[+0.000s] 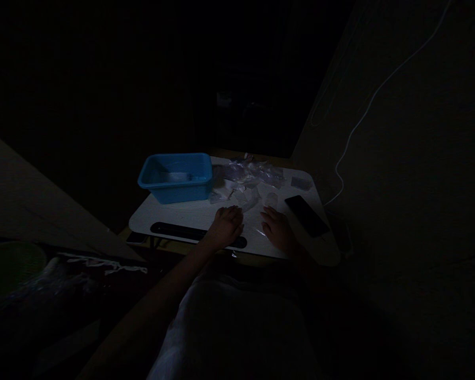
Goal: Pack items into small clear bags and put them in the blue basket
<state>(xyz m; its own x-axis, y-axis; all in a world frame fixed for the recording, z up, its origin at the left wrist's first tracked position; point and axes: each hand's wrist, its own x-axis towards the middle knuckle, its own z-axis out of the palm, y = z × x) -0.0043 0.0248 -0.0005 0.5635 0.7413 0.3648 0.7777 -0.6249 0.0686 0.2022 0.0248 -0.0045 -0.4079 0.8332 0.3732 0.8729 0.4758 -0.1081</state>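
Note:
The light is very dim. On a small white table, my left hand rests near the front edge, over the right part of a black slotted strip. Its fingers are slightly bent, and I see nothing held in them. My right hand lies to the right with fingers apart. A clear plastic piece is just beyond its fingertips, and a shiny bit of clear film shows between the hands. Beyond the left hand are clear plastic packets, whose contents are hard to make out.
A blue plastic basin stands at the back left, with something pale inside. Crumpled clear plastic bags lie at the back. A dark phone and a flat packet are at right. A white cable runs along the wall.

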